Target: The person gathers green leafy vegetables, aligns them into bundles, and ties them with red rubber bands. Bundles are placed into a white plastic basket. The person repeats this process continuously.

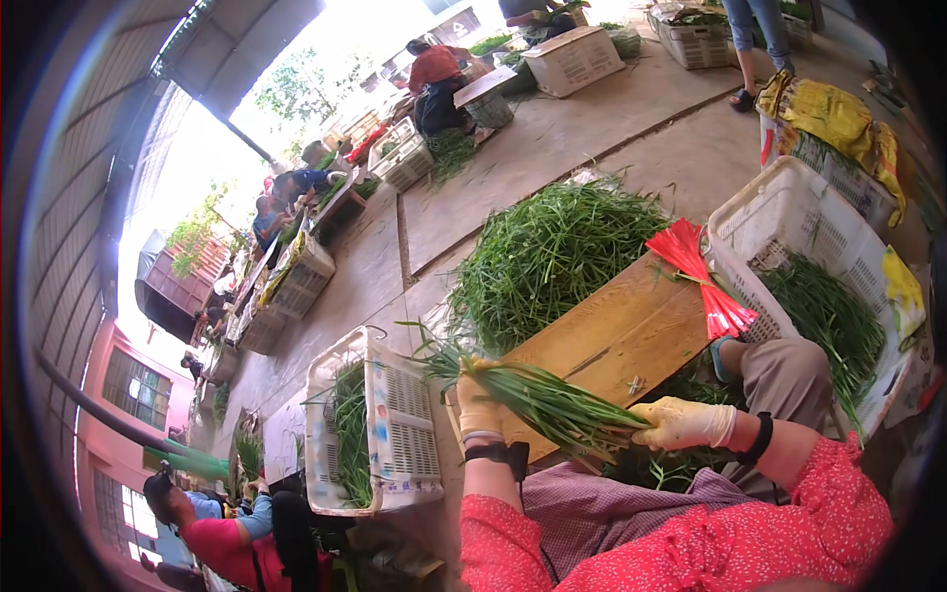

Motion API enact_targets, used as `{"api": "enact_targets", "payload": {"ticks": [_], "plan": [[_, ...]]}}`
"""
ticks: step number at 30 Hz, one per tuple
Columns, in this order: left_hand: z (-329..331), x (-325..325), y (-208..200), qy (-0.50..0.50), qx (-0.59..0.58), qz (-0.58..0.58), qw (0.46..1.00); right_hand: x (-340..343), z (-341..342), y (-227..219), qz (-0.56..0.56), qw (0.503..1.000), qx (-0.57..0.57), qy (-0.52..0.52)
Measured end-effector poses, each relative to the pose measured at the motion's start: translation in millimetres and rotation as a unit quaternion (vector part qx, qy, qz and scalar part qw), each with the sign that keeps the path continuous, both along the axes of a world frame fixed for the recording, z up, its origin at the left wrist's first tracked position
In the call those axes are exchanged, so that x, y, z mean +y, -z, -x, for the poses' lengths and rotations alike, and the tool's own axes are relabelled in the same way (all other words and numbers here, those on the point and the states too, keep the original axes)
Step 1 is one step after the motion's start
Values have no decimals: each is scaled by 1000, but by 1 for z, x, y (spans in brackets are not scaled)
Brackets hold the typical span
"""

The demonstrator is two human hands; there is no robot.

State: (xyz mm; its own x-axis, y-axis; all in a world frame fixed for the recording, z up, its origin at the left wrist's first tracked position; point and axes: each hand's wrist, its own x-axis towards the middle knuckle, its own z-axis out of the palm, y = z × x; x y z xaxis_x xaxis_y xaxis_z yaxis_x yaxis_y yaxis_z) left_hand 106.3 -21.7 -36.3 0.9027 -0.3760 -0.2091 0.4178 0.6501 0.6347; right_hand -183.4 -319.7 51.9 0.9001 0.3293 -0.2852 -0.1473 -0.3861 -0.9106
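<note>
A bunch of long green chives [552, 397] lies across my lap, above the near edge of a wooden board [592, 340]. My gloved left hand [478, 400] is wrapped round its leafy part, with leaf tips sticking out to the left. At the pale stalk ends, the gloved fingers of my right hand [681, 422] are closed on the bunch. A bundle of red ties [702, 281] rests on the board's far right end. Behind the board rises a big loose heap of chives [557, 257].
White plastic crates with greens stand at my left [404, 439] and right [735, 212]. A yellow sack [829, 123] covers another crate at the far right. Cut greens lie under the board. Several people work among crates farther off, one in pink [237, 538] at lower left.
</note>
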Motion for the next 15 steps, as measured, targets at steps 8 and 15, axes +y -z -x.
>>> {"api": "enact_targets", "payload": {"ticks": [8,15], "plan": [[-7,-5,6,-77,-17,-87,993,-16,17,-3,114,989,-85,43],[-35,56,-11,-288,8,41,957,-59,32,-33,67,971,-174,147]]}}
